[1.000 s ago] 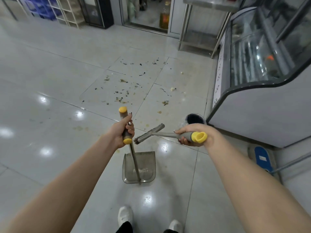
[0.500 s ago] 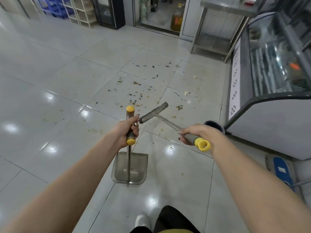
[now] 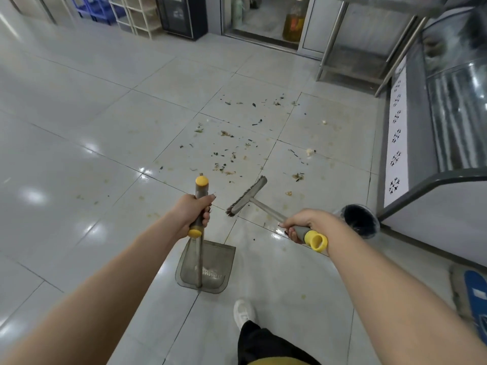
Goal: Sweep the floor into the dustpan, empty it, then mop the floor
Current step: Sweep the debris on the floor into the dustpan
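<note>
The grey tiled floor (image 3: 92, 127) fills the view, with a glass display freezer (image 3: 448, 206) at three o'clock. The translucent dustpan (image 3: 216, 262) shows at six o'clock of the left hand (image 3: 191, 213), whose fingers wrap its upright yellow-capped handle. The right hand (image 3: 307, 222), held apart from the left, grips the broom handle, with the broom head (image 3: 246, 197) at its ten o'clock. Scattered debris (image 3: 229, 151) lies at twelve o'clock beyond both hands.

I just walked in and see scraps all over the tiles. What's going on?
A person is setting up to sweep. The left hand grips the long handle of the dustpan, held low in front of them. The right hand grips the broom, its head aimed at the scraps scattered on the tiles ahead. None looks gathered yet.
</note>
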